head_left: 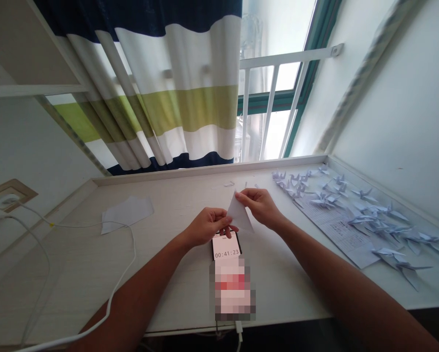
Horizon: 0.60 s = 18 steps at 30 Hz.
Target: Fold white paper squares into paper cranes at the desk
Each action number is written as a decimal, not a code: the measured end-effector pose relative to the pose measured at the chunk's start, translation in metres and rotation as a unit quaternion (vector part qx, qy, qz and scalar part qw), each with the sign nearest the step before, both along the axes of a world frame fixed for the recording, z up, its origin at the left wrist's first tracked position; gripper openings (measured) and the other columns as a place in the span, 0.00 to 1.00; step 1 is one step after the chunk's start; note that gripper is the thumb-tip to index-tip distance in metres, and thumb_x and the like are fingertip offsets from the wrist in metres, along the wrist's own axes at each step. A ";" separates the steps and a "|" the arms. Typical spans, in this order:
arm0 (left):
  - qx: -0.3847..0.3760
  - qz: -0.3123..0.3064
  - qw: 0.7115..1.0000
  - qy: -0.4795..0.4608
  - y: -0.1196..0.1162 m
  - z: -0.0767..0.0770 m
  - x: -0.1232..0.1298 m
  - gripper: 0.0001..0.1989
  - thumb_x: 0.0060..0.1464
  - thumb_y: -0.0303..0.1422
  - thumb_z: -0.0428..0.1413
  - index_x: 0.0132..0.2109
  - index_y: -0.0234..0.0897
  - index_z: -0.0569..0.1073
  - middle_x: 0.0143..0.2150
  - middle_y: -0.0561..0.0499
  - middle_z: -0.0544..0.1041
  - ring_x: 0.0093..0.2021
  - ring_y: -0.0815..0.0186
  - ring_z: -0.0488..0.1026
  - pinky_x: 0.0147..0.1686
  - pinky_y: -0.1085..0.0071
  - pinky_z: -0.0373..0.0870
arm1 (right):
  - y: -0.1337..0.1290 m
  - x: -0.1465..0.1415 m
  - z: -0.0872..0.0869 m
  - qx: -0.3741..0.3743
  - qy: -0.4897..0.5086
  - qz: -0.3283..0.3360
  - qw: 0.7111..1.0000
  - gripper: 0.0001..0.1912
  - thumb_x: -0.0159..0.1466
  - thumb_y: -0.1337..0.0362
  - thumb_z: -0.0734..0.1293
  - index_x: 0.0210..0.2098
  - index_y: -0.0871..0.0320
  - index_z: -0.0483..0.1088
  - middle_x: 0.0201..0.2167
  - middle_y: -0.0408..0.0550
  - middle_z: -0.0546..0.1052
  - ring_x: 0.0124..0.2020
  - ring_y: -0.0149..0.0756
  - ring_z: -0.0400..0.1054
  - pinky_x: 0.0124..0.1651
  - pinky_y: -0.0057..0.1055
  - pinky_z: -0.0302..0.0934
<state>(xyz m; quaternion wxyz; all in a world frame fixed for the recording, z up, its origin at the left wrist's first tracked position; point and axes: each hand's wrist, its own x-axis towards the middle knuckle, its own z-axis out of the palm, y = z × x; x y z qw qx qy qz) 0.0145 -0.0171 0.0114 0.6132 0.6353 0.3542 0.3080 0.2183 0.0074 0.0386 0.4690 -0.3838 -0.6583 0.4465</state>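
Observation:
A white sheet of paper [241, 216], folded into a triangle, is held up between both hands above the desk. My left hand [209, 226] pinches its lower left side between thumb and fingers. At the upper tip, my right hand [258, 201] grips the paper with the thumb on the near face. Just below the hands lies a phone [226, 247] with a timer on its screen; its lower part is blurred out. Many folded paper cranes [325, 198] rest on the right side of the desk, some of them on a printed sheet [337, 230].
Loose white paper sheets [126, 214] lie at the left, with a white cable [133, 244] running over the desk from a wall socket [10, 198]. Small paper scraps [229, 184] sit behind the hands. A striped curtain [190, 107] and a white railing [274, 61] stand beyond the desk's back edge.

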 end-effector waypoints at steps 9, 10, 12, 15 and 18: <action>-0.001 0.035 0.999 0.010 0.000 0.001 0.001 0.22 0.54 0.48 0.63 0.37 0.29 0.78 0.34 0.39 0.83 0.27 0.65 0.77 0.28 0.71 0.70 | 0.002 -0.001 -0.004 -0.023 0.031 0.009 0.999 0.20 0.62 0.47 0.71 0.34 0.60 0.77 0.31 0.50 0.81 0.32 0.38 0.73 0.35 0.33 0.68; 0.006 0.038 0.999 0.007 0.000 0.002 0.001 0.22 0.55 0.49 0.63 0.36 0.29 0.78 0.33 0.40 0.83 0.28 0.64 0.78 0.29 0.71 0.71 | 0.003 -0.001 -0.004 -0.028 0.018 0.020 0.999 0.20 0.63 0.47 0.70 0.33 0.60 0.77 0.29 0.49 0.80 0.31 0.36 0.72 0.34 0.32 0.67; 0.019 0.042 0.999 0.000 0.001 0.002 0.000 0.22 0.55 0.48 0.62 0.35 0.29 0.77 0.31 0.40 0.83 0.31 0.62 0.80 0.32 0.70 0.72 | 0.004 0.000 -0.005 -0.031 -0.011 0.030 0.999 0.21 0.64 0.47 0.69 0.31 0.60 0.77 0.26 0.47 0.78 0.27 0.34 0.69 0.31 0.30 0.63; 0.026 0.037 0.999 -0.006 0.003 0.001 -0.001 0.22 0.56 0.48 0.62 0.36 0.29 0.77 0.31 0.41 0.82 0.33 0.60 0.80 0.32 0.70 0.72 | 0.004 0.001 -0.006 -0.023 -0.023 0.014 0.999 0.22 0.63 0.46 0.69 0.28 0.60 0.76 0.25 0.46 0.76 0.26 0.32 0.66 0.28 0.29 0.60; 0.031 0.034 0.999 -0.012 0.004 0.001 -0.001 0.22 0.57 0.48 0.61 0.37 0.29 0.77 0.32 0.40 0.83 0.31 0.62 0.79 0.30 0.71 0.71 | 0.004 0.001 -0.007 -0.031 -0.030 0.024 0.999 0.23 0.63 0.44 0.68 0.29 0.60 0.76 0.26 0.46 0.77 0.26 0.33 0.67 0.28 0.29 0.59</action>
